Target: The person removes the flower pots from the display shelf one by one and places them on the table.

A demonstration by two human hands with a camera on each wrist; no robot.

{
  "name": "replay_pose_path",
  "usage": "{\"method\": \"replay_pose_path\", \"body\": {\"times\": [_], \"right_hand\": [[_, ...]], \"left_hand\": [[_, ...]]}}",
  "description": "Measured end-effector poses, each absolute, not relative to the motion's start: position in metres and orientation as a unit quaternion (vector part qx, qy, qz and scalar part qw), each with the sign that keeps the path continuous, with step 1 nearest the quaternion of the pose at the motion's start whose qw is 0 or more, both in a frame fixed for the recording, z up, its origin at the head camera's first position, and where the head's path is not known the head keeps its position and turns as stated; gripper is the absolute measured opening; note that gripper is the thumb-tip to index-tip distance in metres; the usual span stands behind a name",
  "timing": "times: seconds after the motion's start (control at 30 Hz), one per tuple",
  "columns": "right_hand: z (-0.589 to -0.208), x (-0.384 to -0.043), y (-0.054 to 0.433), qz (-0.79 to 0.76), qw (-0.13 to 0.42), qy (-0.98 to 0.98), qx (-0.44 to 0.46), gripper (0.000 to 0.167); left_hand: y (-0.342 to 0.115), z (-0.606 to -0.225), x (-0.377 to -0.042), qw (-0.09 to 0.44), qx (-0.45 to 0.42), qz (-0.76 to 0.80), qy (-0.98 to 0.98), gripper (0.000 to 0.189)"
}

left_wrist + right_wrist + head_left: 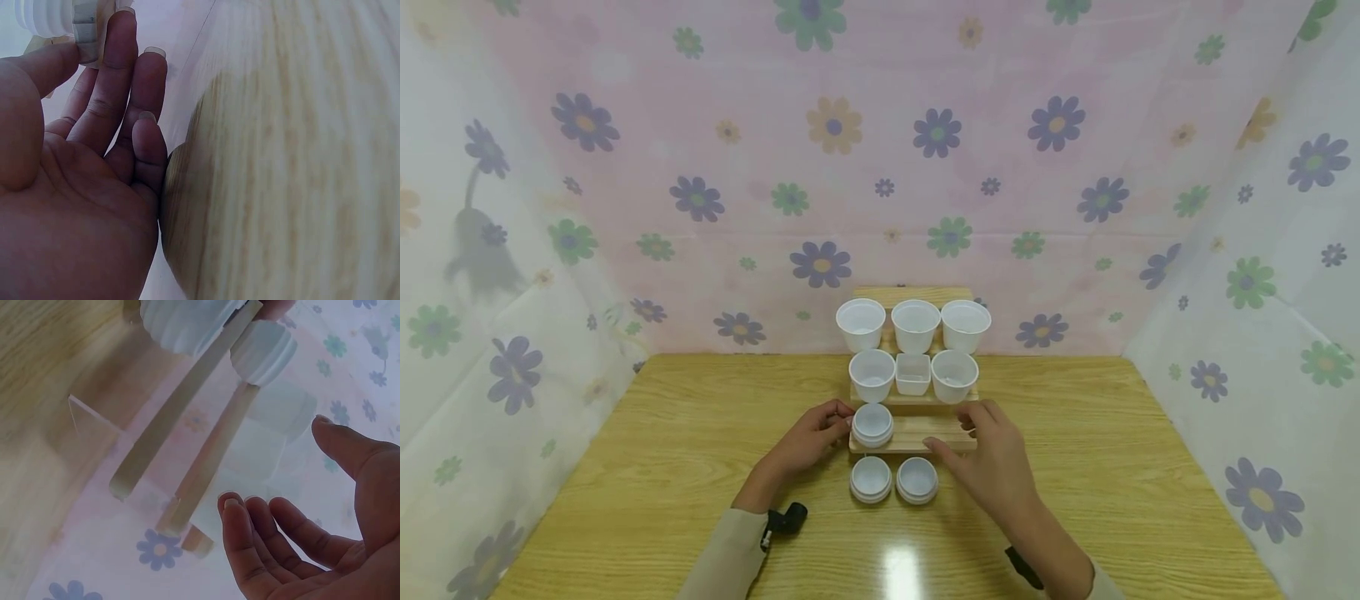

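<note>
A stepped wooden rack [925, 433] holds white pots on its tiers. My left hand [808, 437] is at the left end of the lowest step. In the left wrist view, thumb and index finger [119, 40] pinch that board's end; the other fingers are loosely bent. One small ribbed white pot [872, 425] sits at the left on this step. Close to the step's right end, my right hand [996, 462] has its thumb spread away from softly bent fingers [240, 544], with nothing between them. Two similar small pots, left [871, 478] and right [917, 479], stand on the table in front.
The middle tier carries a square white pot [913, 374] between two round ones. Three larger round pots, one in the centre [915, 325], fill the upper tier. A flowered cloth [730, 267] hangs behind and at both sides of the wooden table [715, 400].
</note>
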State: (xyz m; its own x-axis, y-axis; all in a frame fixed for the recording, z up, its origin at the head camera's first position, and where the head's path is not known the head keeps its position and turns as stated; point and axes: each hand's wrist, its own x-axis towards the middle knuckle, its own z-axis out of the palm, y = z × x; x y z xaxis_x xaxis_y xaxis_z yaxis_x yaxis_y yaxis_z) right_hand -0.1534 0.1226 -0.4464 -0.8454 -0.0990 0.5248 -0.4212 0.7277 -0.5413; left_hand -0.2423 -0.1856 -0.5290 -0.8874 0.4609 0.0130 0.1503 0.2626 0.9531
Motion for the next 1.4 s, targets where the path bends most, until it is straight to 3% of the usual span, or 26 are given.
{"method": "replay_pose_path", "body": {"times": [0.63, 0.87, 1.4], "right_hand": [[-0.432, -0.17, 0.135, 0.346, 0.291, -0.885, 0.111, 0.054], [-0.428, -0.178, 0.139, 0.366, 0.271, -0.887, 0.083, 0.066], [-0.427, -0.194, 0.141, 0.402, 0.257, -0.874, 0.087, 0.07]], "left_hand": [[-0.187, -0.528, -0.241, 0.126, 0.205, 0.568, 0.787, 0.021], [-0.186, -0.528, -0.242, 0.127, 0.209, 0.569, 0.785, 0.021], [-0.185, -0.526, -0.241, 0.127, 0.207, 0.574, 0.782, 0.021]]}}
